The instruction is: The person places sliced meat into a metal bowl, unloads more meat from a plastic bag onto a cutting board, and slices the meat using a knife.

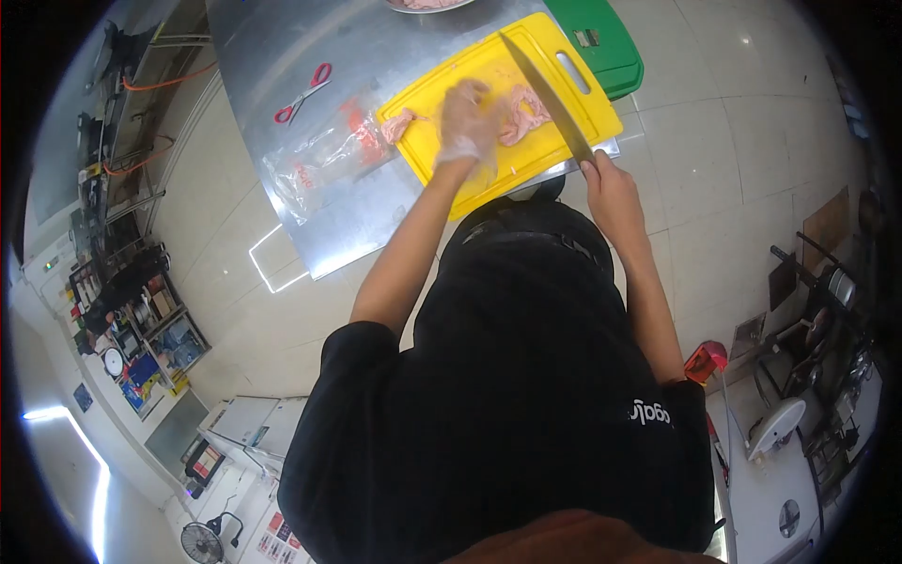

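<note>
We've got our right hand (606,179) closed around the knife (548,97) — left hand (468,120) is too blurry to tell its grip — and raw meat (523,117) on the yellow board (446,80), left of the knife.

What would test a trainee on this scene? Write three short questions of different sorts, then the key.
1. Which hand holds the knife?
2. True or false: the scissors lie on the metal table, off the yellow board.
3. What lies on the board, close to the left hand?
A) a spoon
B) meat
C) a whisk

Key
1. The right hand.
2. True.
3. B.
</note>
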### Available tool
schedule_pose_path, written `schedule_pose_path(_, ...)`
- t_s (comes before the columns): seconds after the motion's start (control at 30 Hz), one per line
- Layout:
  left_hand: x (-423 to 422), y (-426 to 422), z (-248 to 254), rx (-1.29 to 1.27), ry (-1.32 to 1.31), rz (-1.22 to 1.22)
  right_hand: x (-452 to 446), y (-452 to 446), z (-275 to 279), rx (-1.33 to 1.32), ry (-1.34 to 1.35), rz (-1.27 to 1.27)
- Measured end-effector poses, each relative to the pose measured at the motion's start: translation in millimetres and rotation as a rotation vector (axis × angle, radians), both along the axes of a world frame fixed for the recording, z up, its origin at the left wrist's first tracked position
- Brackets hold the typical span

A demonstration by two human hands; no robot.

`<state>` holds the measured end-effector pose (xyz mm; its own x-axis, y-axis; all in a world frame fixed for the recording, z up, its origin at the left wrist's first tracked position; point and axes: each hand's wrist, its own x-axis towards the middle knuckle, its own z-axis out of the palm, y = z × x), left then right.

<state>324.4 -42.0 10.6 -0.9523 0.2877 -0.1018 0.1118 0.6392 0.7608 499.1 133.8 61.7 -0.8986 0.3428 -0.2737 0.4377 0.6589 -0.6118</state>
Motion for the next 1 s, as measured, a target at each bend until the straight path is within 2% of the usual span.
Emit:
schedule_pose_path(0.1,25.1,1.4,2.4,-0.339,0.363,-0.264,3.1,-6.0,0.3,0.072,-0.053,0.090)
schedule_pose_path(0.2,23.5,-2.0,-11.1,-0.184,0.196,-0.184,2.3,-2.2,-5.3,0.150,-0.096,0.114)
schedule_pose_path(0.4,3.2,-17.2,-18.3,-0.218,0.295,-0.101,-4.2,1.8,-8.0,0.158,-0.084,0.095)
schedule_pose_path(0.5,16.5,2.8,-9.2,-0.354,0.402,-0.117,-3.1,2.7,-4.5,0.115,-0.054,0.092)
schedule_pose_path(0.6,21.7,15.5,-26.7,-0.481,0.480,-0.023,-4.0,9.3,-10.1,0.075,0.019,0.034)
schedule_pose_path(0.7,5.2,6.3,-18.0,-0.187,-0.259,-0.088,-3.5,14.8,-13.1,0.048,0.054,0.006)
schedule_pose_path(0.8,-0.4,4.2,-5.6,-0.072,-0.312,0.053,-6.2,11.5,-5.6,0.034,0.034,0.003)
schedule_pose_path(0.9,9.8,8.2,-15.7,-0.277,0.311,-0.068,-8.7,10.4,-5.8,0.027,0.038,-0.006)
schedule_pose_path(1.0,14.2,13.6,-29.8,-0.513,0.533,-0.163,-10.7,7.2,-8.0,0.011,0.032,-0.010)
